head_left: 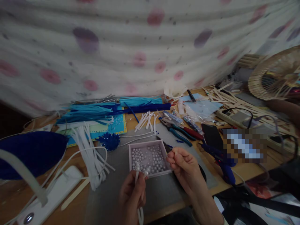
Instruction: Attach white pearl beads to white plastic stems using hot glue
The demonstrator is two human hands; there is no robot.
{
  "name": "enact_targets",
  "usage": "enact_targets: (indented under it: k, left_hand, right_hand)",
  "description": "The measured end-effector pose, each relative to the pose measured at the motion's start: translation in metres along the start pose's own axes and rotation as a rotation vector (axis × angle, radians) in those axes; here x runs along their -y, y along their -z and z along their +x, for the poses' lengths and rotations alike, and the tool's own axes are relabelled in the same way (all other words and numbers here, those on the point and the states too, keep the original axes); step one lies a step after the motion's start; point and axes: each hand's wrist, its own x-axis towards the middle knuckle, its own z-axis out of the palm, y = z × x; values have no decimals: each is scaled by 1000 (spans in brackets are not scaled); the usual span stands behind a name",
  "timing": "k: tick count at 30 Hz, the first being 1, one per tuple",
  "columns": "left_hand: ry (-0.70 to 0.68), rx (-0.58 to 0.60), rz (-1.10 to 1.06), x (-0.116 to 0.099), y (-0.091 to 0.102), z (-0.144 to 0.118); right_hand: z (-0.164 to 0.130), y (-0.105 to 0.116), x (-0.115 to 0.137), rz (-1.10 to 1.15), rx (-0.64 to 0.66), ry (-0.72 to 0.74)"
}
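My left hand [133, 193] is at the near edge of a pale pink box [150, 143] full of small pearl-like beads [138, 154]. Its fingers are closed around a white pipe cleaner [140, 215], which loops down below the hand. At the box's right side, my right hand [185, 168] has thumb and fingers pinched together. Whatever lies between those fingertips is too small to make out. Just beyond the box sits a dark blue fuzzy piece [109, 141] with a silvery bead chain [136, 136]. A bundle of white pipe cleaners [90, 159] lies to the left.
Pliers [178, 132], a blue glue gun [221, 165] and a dark phone [212, 136] lie right. Blue pipe cleaners [91, 112] and a paper cup [172, 95] stand farther back. A white lamp base [53, 193] occupies the left. Another person's arm [283, 107] shows at far right.
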Motion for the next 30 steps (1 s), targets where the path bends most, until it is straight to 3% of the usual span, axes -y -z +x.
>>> enact_targets:
  k: [8, 16, 22, 30]
  left_hand:
    - [29, -28, -39, -7, -9, -3]
    - [36, 2, -35, -9, -6, -1]
    - [2, -26, -80, -11, 1, -2]
    - [-66, 6, -94, -5, 8, -3]
  right_hand:
    - [2, 8, -2, -49, 33, 10]
    - [7, 4, 3, -118, -138, 4]
    - [1, 3, 20, -129, -21, 184]
    - [-9, 12, 36, -70, 94, 167]
